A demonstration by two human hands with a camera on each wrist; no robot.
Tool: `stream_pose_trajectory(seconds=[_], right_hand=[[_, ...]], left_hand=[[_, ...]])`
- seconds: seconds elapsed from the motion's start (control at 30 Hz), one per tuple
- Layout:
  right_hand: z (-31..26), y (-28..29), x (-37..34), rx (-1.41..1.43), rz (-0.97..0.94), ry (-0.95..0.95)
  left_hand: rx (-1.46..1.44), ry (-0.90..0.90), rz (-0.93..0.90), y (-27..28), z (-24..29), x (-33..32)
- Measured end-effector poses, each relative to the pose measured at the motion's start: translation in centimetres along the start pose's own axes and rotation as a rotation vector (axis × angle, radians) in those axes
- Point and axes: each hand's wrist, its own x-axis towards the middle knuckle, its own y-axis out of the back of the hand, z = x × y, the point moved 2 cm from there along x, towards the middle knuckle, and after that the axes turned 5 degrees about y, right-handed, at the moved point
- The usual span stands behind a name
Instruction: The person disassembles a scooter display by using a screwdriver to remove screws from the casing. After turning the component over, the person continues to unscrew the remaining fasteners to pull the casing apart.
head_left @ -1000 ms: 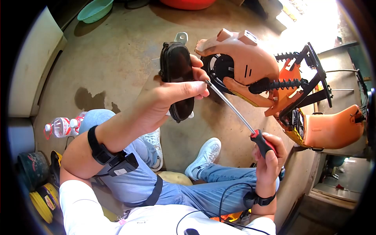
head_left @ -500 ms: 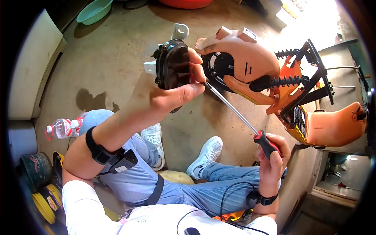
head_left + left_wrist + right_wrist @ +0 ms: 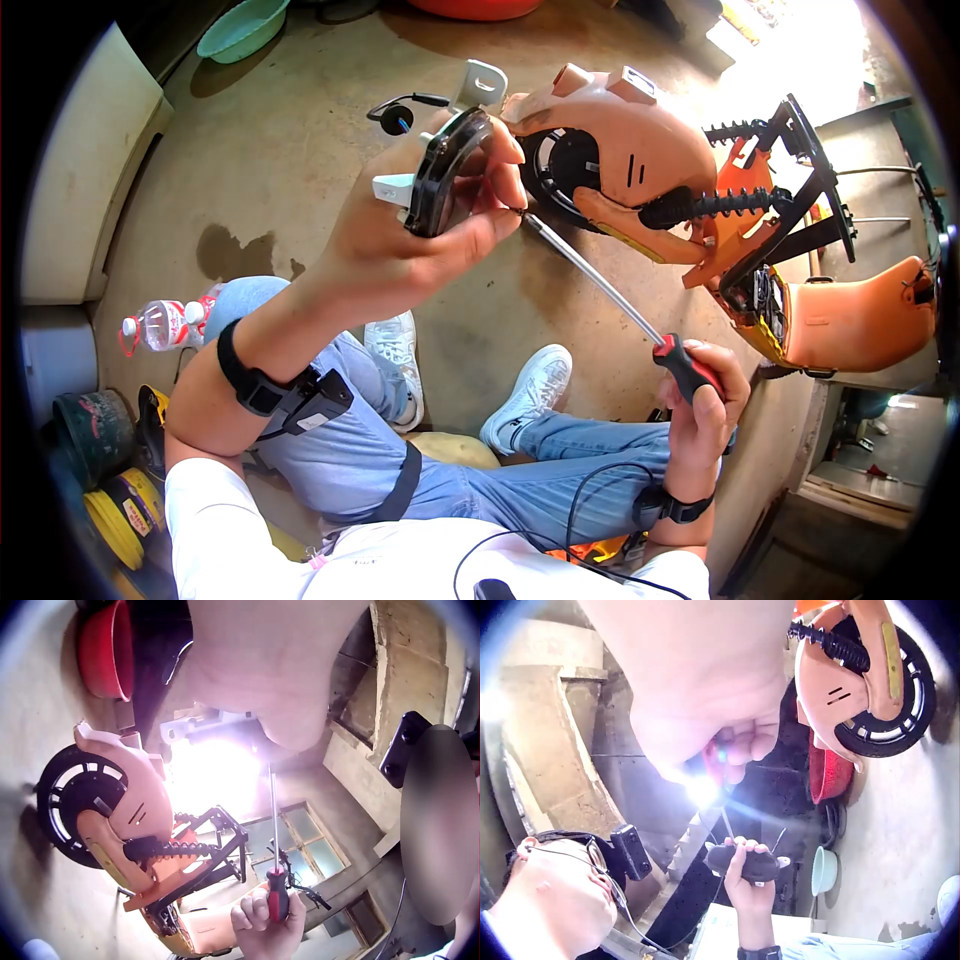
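Observation:
My left hand (image 3: pixel 400 220) grips a glossy black oval part (image 3: pixel 437 180) with white bracket tabs; a short black cable hangs off its far side in the head view. My right hand (image 3: pixel 705 395) holds a screwdriver (image 3: pixel 600 285) by its red and black handle, and the shaft points up and left to my left fingertips. The screwdriver's tip meets the thumb and fingers of the left hand; what lies between them is too small to tell. The right wrist view shows the black part (image 3: pixel 754 864) held from below by the left hand (image 3: pixel 751 900).
An orange scooter body (image 3: pixel 640 150) with wheel, springs and black frame lies at the right. A green basin (image 3: pixel 243 28) and a red basin (image 3: pixel 475 8) stand at the back. Bottles (image 3: pixel 160 325), a dark bucket (image 3: pixel 95 435) and yellow reels (image 3: pixel 125 510) are on the left.
My left hand has turned the black part, bringing its brackets and cable into view. My right hand has shifted slightly right and up with the screwdriver.

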Motion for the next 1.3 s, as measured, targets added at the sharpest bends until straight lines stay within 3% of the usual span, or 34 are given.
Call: stream_pose_trajectory(seconds=[0.57,0.67,0.83,0.97,1.0,1.03,1.1,1.17,1.2,1.23,1.3], right_hand=[[-0.3,0.2,0.0,-0.007,-0.038,0.013],[-0.6,0.2,0.2,-0.066,-0.053,0.024],[-0.9,0.6,0.4,-0.244,-0.02,-0.027],[-0.9,0.4,1.0,-0.268,-0.04,0.059],[-1.1,0.4,0.8,-0.234,-0.005,-0.028],[-0.6,0.6,0.8,-0.277,0.009,0.014],[-1.0,0.1,0.8,-0.064,0.018,-0.114],[-0.8,0.0,0.8,-0.045,0.028,-0.11],[-0.7,0.1,0.8,-0.043,0.033,-0.109],[-0.4,0.1,0.8,-0.034,0.031,-0.096],[-0.6,0.1,0.7,-0.047,0.069,-0.051]], left_hand=[[-0.002,-0.015,0.013,-0.5,0.1,0.0],[0.104,-0.06,0.03,-0.3,-0.3,0.0],[0.634,-0.277,0.014,-0.5,0.9,0.0],[0.67,-0.279,0.044,-0.8,0.8,0.0],[0.674,-0.273,0.024,-0.8,0.7,0.0],[0.653,-0.263,0.017,-0.8,0.6,0.0],[0.642,-0.243,-0.026,-0.8,0.5,-0.2],[0.625,-0.162,0.01,-0.9,0.3,-0.4],[0.413,-0.114,0.029,-0.5,-0.8,-0.4],[0.444,-0.101,-0.008,-0.8,-0.5,-0.2],[0.116,0.1,0.06,-1.1,0.4,-0.1]])
